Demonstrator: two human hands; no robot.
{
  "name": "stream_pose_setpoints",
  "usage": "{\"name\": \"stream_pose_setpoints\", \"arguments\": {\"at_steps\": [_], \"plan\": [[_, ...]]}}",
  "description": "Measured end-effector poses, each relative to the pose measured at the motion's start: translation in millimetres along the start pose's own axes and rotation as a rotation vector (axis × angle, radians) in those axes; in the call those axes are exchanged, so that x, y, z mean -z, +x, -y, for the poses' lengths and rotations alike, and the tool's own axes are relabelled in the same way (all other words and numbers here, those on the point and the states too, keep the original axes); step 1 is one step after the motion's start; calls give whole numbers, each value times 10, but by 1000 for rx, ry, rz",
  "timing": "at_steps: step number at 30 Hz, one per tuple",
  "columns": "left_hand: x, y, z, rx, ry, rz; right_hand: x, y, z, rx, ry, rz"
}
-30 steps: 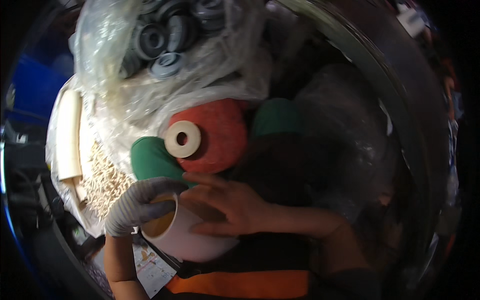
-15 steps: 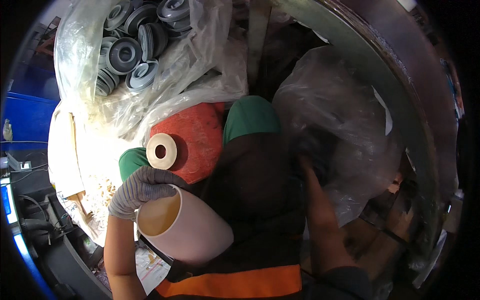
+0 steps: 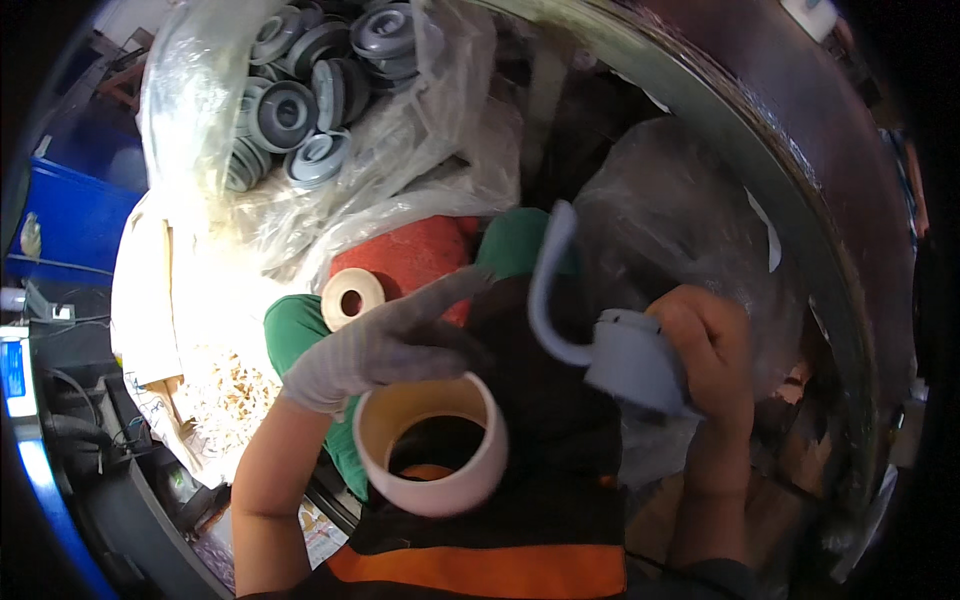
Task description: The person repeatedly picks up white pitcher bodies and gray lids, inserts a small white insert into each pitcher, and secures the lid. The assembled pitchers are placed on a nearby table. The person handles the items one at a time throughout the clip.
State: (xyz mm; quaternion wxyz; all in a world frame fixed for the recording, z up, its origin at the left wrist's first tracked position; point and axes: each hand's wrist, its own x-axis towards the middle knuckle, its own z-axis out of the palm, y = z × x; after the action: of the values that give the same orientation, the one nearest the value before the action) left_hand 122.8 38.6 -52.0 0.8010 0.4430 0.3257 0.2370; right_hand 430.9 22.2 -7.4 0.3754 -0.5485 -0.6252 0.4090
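Note:
A pinkish-white hollow plastic shell (image 3: 440, 494), open at both ends, rests on my lap. Dark and orange cloth shows through it. My left hand (image 3: 390, 340), in a grey striped glove, hovers at the shell's far rim with its fingers stretched out to the right. Whether the glove touches the rim I cannot tell. On the right, my bare right hand (image 3: 708, 350) grips a grey-blue plastic part (image 3: 632, 365) with a short round collar and a long curved arm like a spout or handle. A cream ring (image 3: 352, 298) with a round hole lies on a red block (image 3: 415, 258) between my green-clad knees.
A clear plastic bag (image 3: 430, 150) at the far left holds several grey round lids (image 3: 283, 117). Another translucent bag (image 3: 660, 200) lies at right, beneath a curved metal rim (image 3: 740, 125). Small pale scraps (image 3: 228, 390) lie on a brightly lit sack at left.
My right hand has come up from the right-hand bag holding the grey-blue part. My left hand has loosened from the shell and stretched its fingers. The shell has turned more upright.

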Motion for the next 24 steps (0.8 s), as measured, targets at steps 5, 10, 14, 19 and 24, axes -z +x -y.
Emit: {"name": "stream_pose_setpoints", "arguments": {"at_steps": [5, 10, 14, 19, 24], "plan": [[27, -60, 56, -120, 7, -28, -417, 262, 653, 221, -2, 146], [150, -253, 243, -215, 31, -111, -675, 329, 803, 404, -117, 502], [224, -311, 389, -284, 53, -162, -921, 582, 216, 60, 226, 62], [321, -246, 571, -356, 118, -171, -1391, 52, -414, 48, -91, 473], [377, -281, 643, -433, 241, -133, -1853, 85, -304, -198, 611, 135]]}}
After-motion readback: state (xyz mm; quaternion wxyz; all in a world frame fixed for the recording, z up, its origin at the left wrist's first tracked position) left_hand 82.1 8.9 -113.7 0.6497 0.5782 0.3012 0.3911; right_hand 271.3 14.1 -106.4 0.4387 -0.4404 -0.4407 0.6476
